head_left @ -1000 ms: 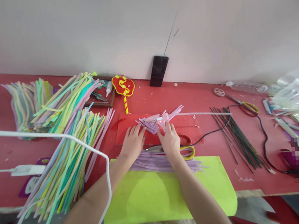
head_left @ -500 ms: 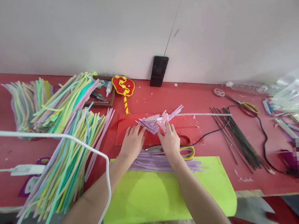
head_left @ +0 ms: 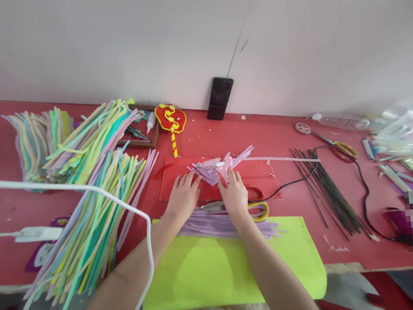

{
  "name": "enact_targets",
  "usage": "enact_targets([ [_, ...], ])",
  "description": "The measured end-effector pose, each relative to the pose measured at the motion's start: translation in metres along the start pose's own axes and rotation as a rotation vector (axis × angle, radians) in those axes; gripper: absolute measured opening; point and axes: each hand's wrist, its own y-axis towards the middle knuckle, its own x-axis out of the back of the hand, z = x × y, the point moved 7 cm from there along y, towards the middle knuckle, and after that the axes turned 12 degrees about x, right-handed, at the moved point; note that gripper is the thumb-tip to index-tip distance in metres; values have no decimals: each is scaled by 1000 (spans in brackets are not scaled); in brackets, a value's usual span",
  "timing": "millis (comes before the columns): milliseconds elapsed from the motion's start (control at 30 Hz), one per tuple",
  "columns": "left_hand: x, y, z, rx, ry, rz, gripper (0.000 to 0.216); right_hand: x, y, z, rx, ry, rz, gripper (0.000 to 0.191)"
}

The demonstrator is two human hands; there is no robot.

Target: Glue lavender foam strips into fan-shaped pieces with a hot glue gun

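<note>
A pink hot glue gun [head_left: 210,163] lies over a small bunch of bent purple pipe cleaners [head_left: 208,175] on a red board [head_left: 181,192]. From its back a long glue stick [head_left: 282,159] runs to the right. The fingers of my right hand [head_left: 235,193] are closed round the gun's handle. My left hand [head_left: 181,195] rests flat beside the purple bunch, fingers apart and holding nothing. Beneath my wrists, loose purple pipe cleaners [head_left: 201,227] lie on a yellow-green sheet [head_left: 209,270], with yellow-handled scissors [head_left: 261,212] on top, partly covered by my right wrist.
Multicoloured pipe cleaners [head_left: 99,208] are heaped at left, behind a white cable [head_left: 123,196] crossing the foreground. A red-and-yellow fan shape [head_left: 170,119] and a black phone [head_left: 220,98] are at the back. Dark stems [head_left: 333,194], more scissors [head_left: 341,149] and a black cord [head_left: 366,194] lie right.
</note>
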Motion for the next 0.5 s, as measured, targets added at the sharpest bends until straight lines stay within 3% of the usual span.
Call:
enact_targets([
  [500, 0, 0, 0, 7, -20, -1, 38, 0, 0, 0, 4, 16, -13, 44],
])
